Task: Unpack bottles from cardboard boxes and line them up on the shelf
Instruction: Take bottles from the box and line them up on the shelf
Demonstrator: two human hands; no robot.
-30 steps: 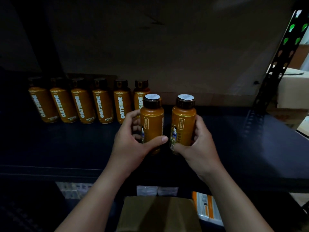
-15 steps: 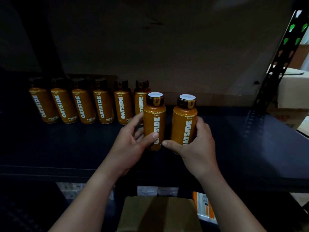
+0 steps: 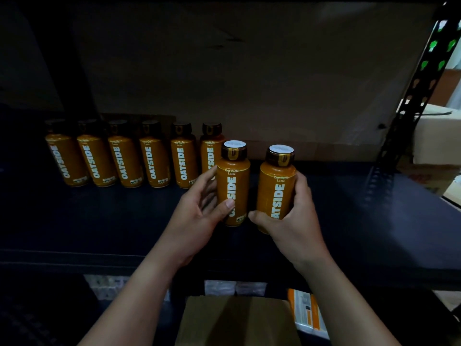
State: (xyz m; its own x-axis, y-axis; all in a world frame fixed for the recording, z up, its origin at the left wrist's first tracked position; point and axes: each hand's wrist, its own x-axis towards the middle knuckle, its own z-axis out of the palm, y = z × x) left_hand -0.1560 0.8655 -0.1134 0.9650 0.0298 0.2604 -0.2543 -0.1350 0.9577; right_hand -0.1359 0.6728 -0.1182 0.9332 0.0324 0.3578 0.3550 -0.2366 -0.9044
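A person's left hand (image 3: 199, 216) and right hand (image 3: 294, 221) each hold an orange bottle upright over a dark shelf (image 3: 99, 221). The left bottle (image 3: 233, 181) and right bottle (image 3: 277, 186) both read "OATSIDE" in white vertical letters under "Oat Caffè Latte", with dark caps topped in white. Each grip wraps fingers and thumb round its bottle's lower half. Six matching bottles (image 3: 124, 158) stand in a row at the shelf's back left. A cardboard box (image 3: 237, 320) sits below.

The row of six bottles (image 3: 139, 156) blocks the left; the shelf (image 3: 374, 208) lies bare rightward.
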